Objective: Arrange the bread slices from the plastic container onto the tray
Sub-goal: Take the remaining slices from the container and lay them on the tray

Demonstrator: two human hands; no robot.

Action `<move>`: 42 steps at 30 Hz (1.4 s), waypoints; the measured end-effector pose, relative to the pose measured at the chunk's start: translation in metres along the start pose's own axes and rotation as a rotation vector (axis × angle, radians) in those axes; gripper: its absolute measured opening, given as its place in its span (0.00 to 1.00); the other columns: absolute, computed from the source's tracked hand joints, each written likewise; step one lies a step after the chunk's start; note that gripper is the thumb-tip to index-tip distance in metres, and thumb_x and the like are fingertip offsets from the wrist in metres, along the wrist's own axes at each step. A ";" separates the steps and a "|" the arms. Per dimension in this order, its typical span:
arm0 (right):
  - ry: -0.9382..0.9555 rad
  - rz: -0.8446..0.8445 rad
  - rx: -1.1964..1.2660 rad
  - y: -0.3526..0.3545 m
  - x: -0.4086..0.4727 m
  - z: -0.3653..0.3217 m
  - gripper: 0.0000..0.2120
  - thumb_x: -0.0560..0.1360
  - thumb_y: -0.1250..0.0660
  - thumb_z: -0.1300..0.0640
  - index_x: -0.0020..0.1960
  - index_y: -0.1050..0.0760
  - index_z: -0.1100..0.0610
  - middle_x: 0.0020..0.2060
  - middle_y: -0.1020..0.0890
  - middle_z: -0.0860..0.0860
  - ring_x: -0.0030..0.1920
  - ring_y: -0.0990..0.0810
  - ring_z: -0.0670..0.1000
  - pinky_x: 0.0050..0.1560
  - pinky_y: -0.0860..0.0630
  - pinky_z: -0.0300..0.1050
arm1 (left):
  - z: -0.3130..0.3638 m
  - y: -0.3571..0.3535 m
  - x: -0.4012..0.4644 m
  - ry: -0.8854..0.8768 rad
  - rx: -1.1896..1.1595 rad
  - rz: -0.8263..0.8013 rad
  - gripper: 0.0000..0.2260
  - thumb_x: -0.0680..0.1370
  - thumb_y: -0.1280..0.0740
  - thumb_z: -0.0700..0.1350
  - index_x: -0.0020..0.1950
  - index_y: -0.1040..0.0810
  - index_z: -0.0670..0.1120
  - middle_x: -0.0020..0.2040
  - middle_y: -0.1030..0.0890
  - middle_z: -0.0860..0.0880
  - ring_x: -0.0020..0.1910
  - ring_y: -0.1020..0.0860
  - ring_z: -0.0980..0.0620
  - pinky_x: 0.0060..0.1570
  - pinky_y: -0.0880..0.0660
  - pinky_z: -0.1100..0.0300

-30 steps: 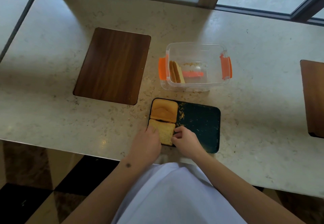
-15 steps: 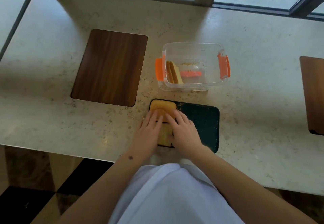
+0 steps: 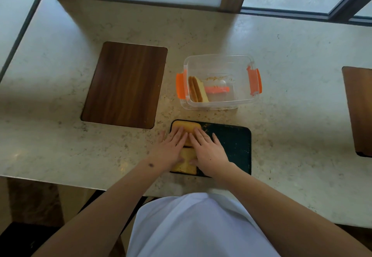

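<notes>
A dark green tray lies near the counter's front edge. Two bread slices lie flat in its left part: a far slice and a near slice. My left hand and my right hand rest flat on top of them, fingers spread, side by side, gripping nothing. Behind the tray stands a clear plastic container with orange clips. Two bread slices stand on edge against its left wall.
A dark wooden board lies on the marble counter to the left of the container. Another wooden board sits at the right edge. Crumbs dot the tray and the counter around the container. Windows run along the back.
Both hands moved forward from the near slice's edge and now lie flat over both slices. The slices and the container have stayed in place.
</notes>
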State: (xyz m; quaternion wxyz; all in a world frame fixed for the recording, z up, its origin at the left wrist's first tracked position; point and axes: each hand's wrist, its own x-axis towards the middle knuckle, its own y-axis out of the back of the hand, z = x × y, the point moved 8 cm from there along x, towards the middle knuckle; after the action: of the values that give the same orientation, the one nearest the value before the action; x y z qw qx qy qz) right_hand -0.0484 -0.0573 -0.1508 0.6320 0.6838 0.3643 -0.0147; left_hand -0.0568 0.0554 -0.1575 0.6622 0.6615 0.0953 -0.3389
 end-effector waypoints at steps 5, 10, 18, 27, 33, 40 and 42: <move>0.021 -0.015 -0.029 0.003 0.004 0.000 0.43 0.79 0.36 0.39 0.83 0.54 0.55 0.83 0.52 0.55 0.82 0.54 0.54 0.79 0.52 0.61 | 0.002 0.002 0.003 0.007 0.030 -0.008 0.39 0.81 0.40 0.58 0.80 0.61 0.46 0.82 0.61 0.45 0.79 0.62 0.46 0.76 0.59 0.41; 0.041 -0.023 0.129 0.022 0.003 0.001 0.37 0.80 0.37 0.40 0.81 0.47 0.52 0.81 0.43 0.55 0.79 0.40 0.58 0.75 0.37 0.60 | 0.005 0.027 0.000 0.010 -0.089 0.001 0.32 0.82 0.40 0.54 0.81 0.50 0.46 0.82 0.54 0.43 0.80 0.55 0.44 0.76 0.50 0.42; -0.059 0.487 0.532 0.155 0.009 0.051 0.08 0.81 0.35 0.56 0.56 0.22 0.57 0.45 0.15 0.51 0.39 0.19 0.45 0.40 0.18 0.41 | 0.012 0.169 -0.022 0.173 -0.861 0.784 0.15 0.80 0.35 0.44 0.67 0.27 0.45 0.55 0.23 0.52 0.47 0.24 0.60 0.45 0.27 0.69; -0.253 0.124 0.478 0.157 0.091 0.090 0.25 0.78 0.35 0.44 0.67 0.25 0.60 0.59 0.17 0.55 0.52 0.19 0.53 0.44 0.24 0.44 | 0.008 0.194 0.049 0.514 -1.661 0.241 0.17 0.77 0.38 0.49 0.61 0.24 0.41 0.61 0.23 0.41 0.60 0.25 0.43 0.65 0.29 0.43; -0.416 -0.069 0.709 0.128 0.110 0.109 0.36 0.75 0.32 0.39 0.73 0.30 0.63 0.63 0.21 0.58 0.55 0.19 0.58 0.42 0.20 0.47 | 0.017 0.195 0.073 0.632 -1.695 0.172 0.28 0.78 0.41 0.58 0.73 0.33 0.42 0.68 0.29 0.42 0.65 0.29 0.43 0.68 0.32 0.46; -0.419 -0.106 0.809 0.124 0.121 0.121 0.09 0.79 0.38 0.54 0.45 0.25 0.59 0.40 0.20 0.55 0.40 0.21 0.53 0.40 0.20 0.47 | 0.031 0.192 0.092 0.705 -1.613 0.191 0.28 0.77 0.44 0.60 0.70 0.30 0.44 0.56 0.21 0.41 0.53 0.22 0.43 0.58 0.24 0.45; -0.410 -0.097 0.803 0.127 0.117 0.122 0.10 0.80 0.40 0.58 0.41 0.27 0.58 0.36 0.22 0.53 0.40 0.22 0.52 0.37 0.24 0.43 | 0.032 0.189 0.097 0.729 -1.517 0.199 0.25 0.78 0.44 0.56 0.68 0.28 0.42 0.55 0.20 0.41 0.51 0.21 0.43 0.56 0.23 0.46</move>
State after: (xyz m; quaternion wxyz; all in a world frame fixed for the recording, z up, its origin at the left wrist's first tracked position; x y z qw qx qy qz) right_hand 0.1570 -0.1002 -0.1230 0.3742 0.8399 0.2289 -0.3195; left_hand 0.1147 -0.0258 -0.0570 0.8812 0.1111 0.4458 0.1113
